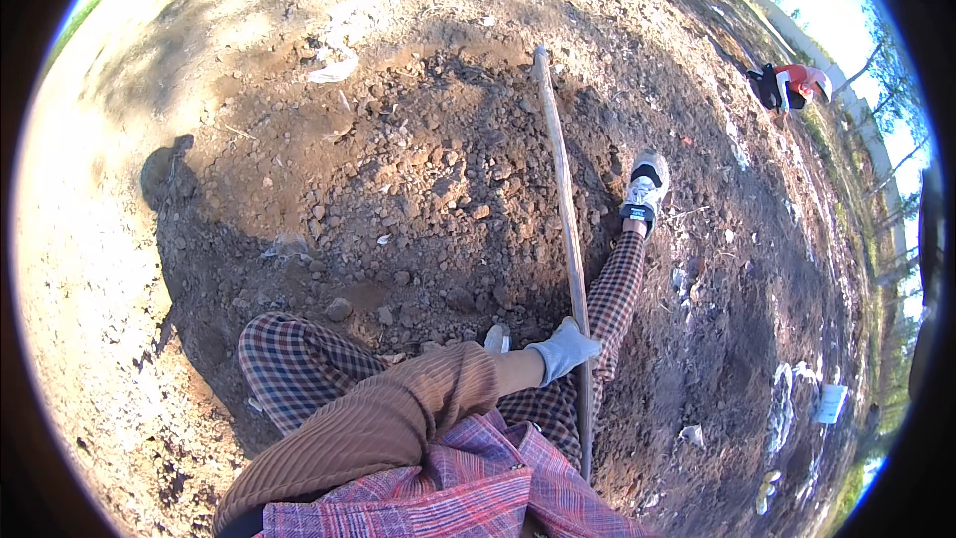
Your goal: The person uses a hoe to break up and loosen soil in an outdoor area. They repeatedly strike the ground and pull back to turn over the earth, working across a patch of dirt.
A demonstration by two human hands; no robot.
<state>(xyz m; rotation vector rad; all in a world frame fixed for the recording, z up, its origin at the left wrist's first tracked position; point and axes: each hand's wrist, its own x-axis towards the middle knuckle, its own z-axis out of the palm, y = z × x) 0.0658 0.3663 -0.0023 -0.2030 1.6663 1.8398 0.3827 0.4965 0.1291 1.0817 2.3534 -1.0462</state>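
Note:
My left hand [564, 351], in a light grey glove, is closed around a long wooden pole [562, 157]. The arm in a brown ribbed sleeve reaches to it from the lower left. From beside my body the pole runs over the checked trouser leg to the broken soil [448, 187] ahead. Whether its far end carries a tool head cannot be made out. My right hand is out of view. Loose clods and small stones cover the ground in front of me.
My outstretched foot wears a pale shoe [647, 183], just right of the pole. A person [795, 86] crouches at the far right. Plastic scraps [336, 69] lie on the soil, and a pale rectangular object [830, 403] sits at right. A wall [792, 26] and trees stand beyond.

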